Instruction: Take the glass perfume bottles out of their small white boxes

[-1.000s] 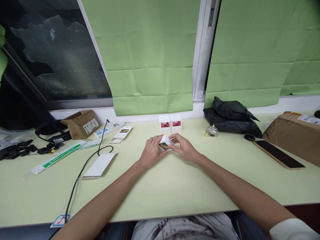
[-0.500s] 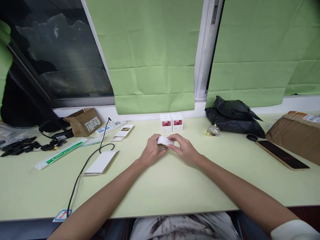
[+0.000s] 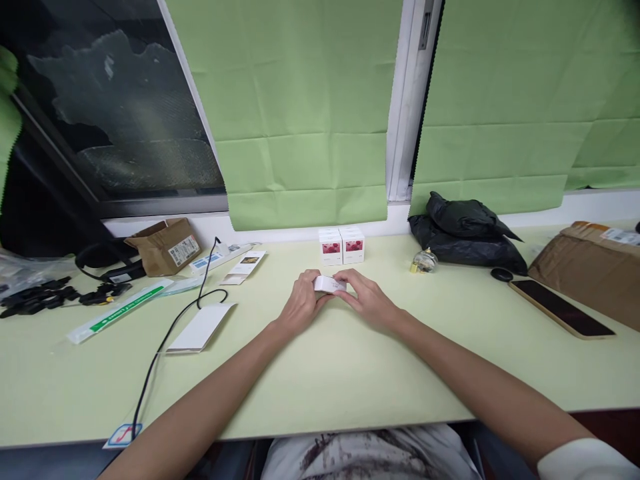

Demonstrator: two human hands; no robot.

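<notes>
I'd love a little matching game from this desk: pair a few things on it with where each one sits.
Things:
1. small white cardboard box
2. two white boxes with red pictures
3. crumpled black plastic bag
4. dark flat phone

Places:
A. far right, near a brown parcel
B. between the left hand and the right hand
C. against the wall, mid-desk
D. under the right green blind

Pairs: 1-B, 2-C, 3-D, 4-A

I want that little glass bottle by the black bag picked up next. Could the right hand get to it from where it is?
Probably yes. The right hand is busy holding the small white box with the left hand, but bare table lies between it and the glass bottle, with nothing in the way.
</notes>
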